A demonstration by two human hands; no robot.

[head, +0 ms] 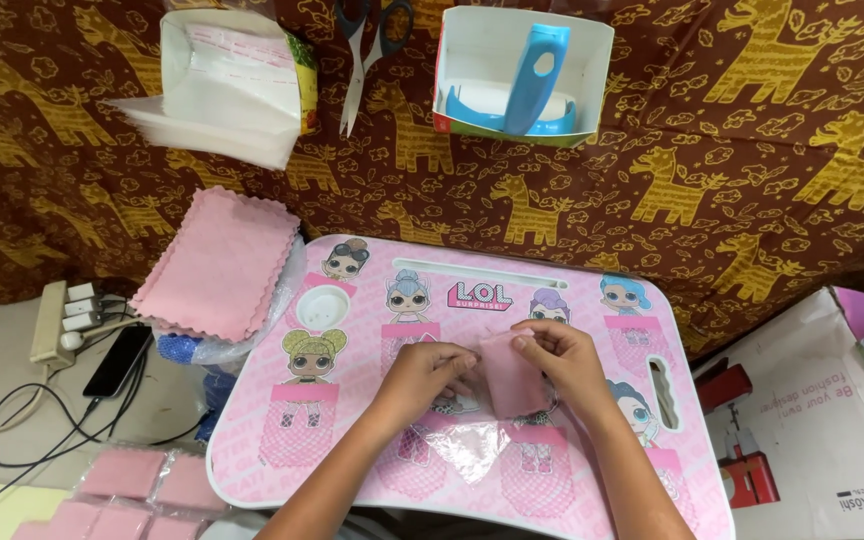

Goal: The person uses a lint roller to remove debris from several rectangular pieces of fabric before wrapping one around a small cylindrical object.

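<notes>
Both hands meet over the middle of a pink lap desk printed with doll figures. The left hand and right hand together pinch a small pink cloth square, fingertips on its upper edge. A clear plastic sleeve lies on the desk just near of the hands. Left of the desk rests a stack of pink cloths with zigzag edges. Far side: scissors and a white box holding a blue tool. Near left lie packed pink cloths.
</notes>
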